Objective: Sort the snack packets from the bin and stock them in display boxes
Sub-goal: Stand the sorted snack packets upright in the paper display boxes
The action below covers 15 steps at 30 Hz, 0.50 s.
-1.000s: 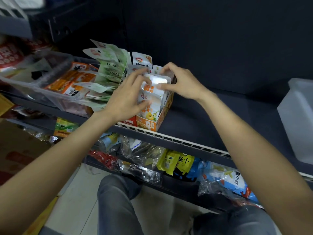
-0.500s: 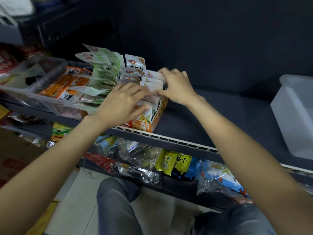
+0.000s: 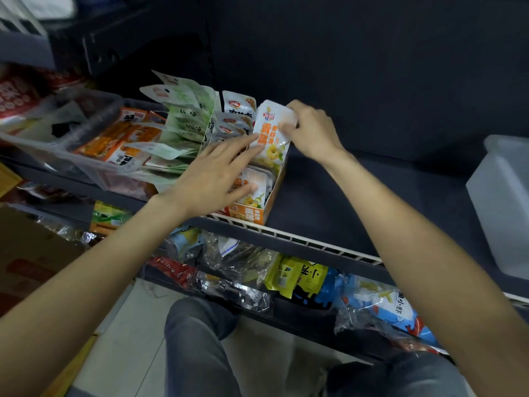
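Orange-and-white cardboard display box (image 3: 259, 209) stands at the front edge of the dark shelf (image 3: 329, 202), and everything else is placed from it. Rising out of its far end is a white snack packet with orange lettering and a yellow fruit picture (image 3: 270, 133), standing nearly upright. The right hand (image 3: 310, 128), above the box's far right corner, pinches that packet's top edge between thumb and curled fingers. The left hand (image 3: 217, 170) lies over the box's left side with fingers straight and spread — its fingertips touch the packet's lower left edge, and it grasps nothing. Under that hand, inside the box, more white packets of the same kind (image 3: 254, 181) lie stacked toward the front.

Just left of the box, pale green packets (image 3: 183, 113) fan out, and silver-white packets with red logos (image 3: 237, 110) stand behind its far left corner. Further left sits a clear plastic bin (image 3: 71, 150) holding orange packets (image 3: 123, 136). Well to the right of the box — at the shelf's end — stands a translucent white container (image 3: 503, 202).
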Each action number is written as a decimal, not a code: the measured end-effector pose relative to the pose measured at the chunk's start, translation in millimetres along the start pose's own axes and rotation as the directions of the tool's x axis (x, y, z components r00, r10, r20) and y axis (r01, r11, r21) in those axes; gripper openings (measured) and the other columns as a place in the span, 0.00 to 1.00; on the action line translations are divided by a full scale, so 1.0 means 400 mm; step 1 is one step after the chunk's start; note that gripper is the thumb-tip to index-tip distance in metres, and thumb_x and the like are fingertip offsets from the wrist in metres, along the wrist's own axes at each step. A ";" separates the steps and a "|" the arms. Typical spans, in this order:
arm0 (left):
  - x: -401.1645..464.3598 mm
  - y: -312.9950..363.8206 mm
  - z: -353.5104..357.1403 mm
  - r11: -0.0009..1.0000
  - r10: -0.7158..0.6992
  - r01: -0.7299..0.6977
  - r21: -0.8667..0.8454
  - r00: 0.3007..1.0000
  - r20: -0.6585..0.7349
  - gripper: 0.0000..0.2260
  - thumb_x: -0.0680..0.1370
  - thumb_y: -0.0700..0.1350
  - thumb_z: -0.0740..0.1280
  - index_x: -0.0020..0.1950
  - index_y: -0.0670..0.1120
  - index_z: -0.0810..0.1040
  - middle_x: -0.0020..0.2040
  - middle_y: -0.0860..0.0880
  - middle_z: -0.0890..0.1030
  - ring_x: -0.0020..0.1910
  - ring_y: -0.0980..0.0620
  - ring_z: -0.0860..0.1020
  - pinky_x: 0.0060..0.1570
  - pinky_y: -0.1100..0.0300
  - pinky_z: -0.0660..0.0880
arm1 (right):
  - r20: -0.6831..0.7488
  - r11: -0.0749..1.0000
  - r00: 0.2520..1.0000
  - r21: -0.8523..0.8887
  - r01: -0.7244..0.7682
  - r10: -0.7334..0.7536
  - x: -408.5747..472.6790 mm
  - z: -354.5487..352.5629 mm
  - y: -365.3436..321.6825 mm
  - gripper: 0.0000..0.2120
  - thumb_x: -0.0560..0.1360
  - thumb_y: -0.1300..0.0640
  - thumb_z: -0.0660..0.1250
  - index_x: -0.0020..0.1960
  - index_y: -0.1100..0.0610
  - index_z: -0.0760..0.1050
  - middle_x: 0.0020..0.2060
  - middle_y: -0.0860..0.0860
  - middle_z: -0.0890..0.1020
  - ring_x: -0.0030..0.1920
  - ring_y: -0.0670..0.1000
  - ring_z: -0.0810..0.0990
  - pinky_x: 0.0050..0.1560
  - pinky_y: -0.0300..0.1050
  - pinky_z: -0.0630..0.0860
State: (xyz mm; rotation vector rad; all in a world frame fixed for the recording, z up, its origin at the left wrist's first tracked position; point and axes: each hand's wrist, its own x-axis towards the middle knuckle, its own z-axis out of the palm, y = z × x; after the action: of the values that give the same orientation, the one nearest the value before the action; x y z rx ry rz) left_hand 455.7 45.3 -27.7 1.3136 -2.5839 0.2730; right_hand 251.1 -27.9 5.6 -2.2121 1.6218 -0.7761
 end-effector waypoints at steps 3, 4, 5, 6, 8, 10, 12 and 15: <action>0.001 0.008 -0.015 0.993 0.011 -0.021 -0.117 0.996 -0.085 0.28 0.77 0.62 0.58 0.72 0.47 0.67 0.72 0.47 0.67 0.69 0.46 0.66 0.66 0.46 0.66 | 0.099 0.998 0.993 0.005 0.067 -0.067 -0.004 0.017 0.016 0.27 0.74 0.51 0.68 0.71 0.52 0.65 0.66 0.52 0.73 0.66 0.54 0.70 0.67 0.55 0.65; 0.003 0.011 -0.025 0.985 0.003 -0.027 -0.172 0.991 -0.137 0.26 0.76 0.62 0.59 0.68 0.47 0.71 0.68 0.47 0.71 0.67 0.47 0.69 0.64 0.48 0.68 | 0.068 0.997 0.995 0.033 0.075 -0.077 -0.006 0.020 0.022 0.29 0.74 0.50 0.69 0.72 0.51 0.65 0.68 0.51 0.71 0.68 0.55 0.68 0.69 0.55 0.63; 0.006 0.012 -0.035 0.975 -0.013 -0.029 -0.222 0.983 -0.183 0.23 0.77 0.61 0.60 0.64 0.47 0.75 0.64 0.48 0.75 0.63 0.48 0.72 0.62 0.51 0.69 | 0.012 0.995 0.996 0.049 0.085 -0.085 -0.008 0.021 0.030 0.28 0.73 0.50 0.70 0.71 0.50 0.67 0.68 0.51 0.70 0.68 0.54 0.67 0.69 0.54 0.62; 0.010 0.011 -0.046 0.962 -0.039 -0.020 -0.273 0.977 -0.210 0.21 0.78 0.59 0.60 0.60 0.46 0.78 0.60 0.49 0.77 0.60 0.50 0.73 0.59 0.55 0.69 | -0.043 0.994 0.994 0.047 0.098 -0.096 -0.013 0.021 0.037 0.25 0.73 0.50 0.70 0.69 0.50 0.69 0.67 0.50 0.70 0.67 0.54 0.68 0.69 0.53 0.62; 0.020 0.001 -0.068 0.923 -0.104 0.017 -0.384 0.973 -0.206 0.16 0.79 0.55 0.60 0.55 0.46 0.80 0.53 0.51 0.80 0.52 0.56 0.75 0.54 0.67 0.68 | -0.095 0.993 0.989 0.011 0.118 -0.116 -0.027 0.023 0.049 0.20 0.73 0.51 0.70 0.64 0.49 0.73 0.66 0.49 0.71 0.66 0.53 0.68 0.66 0.50 0.62; 0.037 -0.022 -0.085 0.900 -0.128 0.046 -0.433 0.978 -0.163 0.09 0.78 0.49 0.65 0.53 0.47 0.81 0.47 0.53 0.80 0.45 0.60 0.76 0.49 0.76 0.67 | -0.134 0.990 0.981 -0.053 0.131 -0.137 -0.039 0.030 0.053 0.16 0.73 0.52 0.70 0.60 0.50 0.75 0.63 0.49 0.73 0.63 0.53 0.69 0.61 0.47 0.62; 0.058 -0.050 -0.107 0.891 -0.099 0.075 -0.447 0.995 -0.031 0.07 0.73 0.49 0.70 0.50 0.52 0.81 0.45 0.58 0.80 0.43 0.65 0.76 0.48 0.74 0.70 | -0.206 0.987 0.968 -0.104 0.123 -0.143 -0.037 0.039 0.054 0.13 0.73 0.52 0.71 0.56 0.52 0.76 0.56 0.50 0.75 0.58 0.53 0.70 0.58 0.45 0.63; 0.093 -0.074 -0.139 0.869 0.017 0.108 -0.483 0.969 0.248 0.12 0.67 0.54 0.73 0.49 0.56 0.81 0.48 0.61 0.79 0.49 0.66 0.76 0.51 0.69 0.69 | -0.268 0.979 0.951 -0.175 0.106 -0.151 -0.021 0.045 0.047 0.10 0.71 0.55 0.71 0.49 0.55 0.73 0.42 0.47 0.74 0.48 0.51 0.73 0.52 0.45 0.65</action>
State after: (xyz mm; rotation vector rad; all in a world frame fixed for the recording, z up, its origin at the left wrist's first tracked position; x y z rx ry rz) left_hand 465.1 14.4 37.8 1.2663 -2.5522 -0.5657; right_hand 244.7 -27.5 -21.2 -2.4308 1.7320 -1.0750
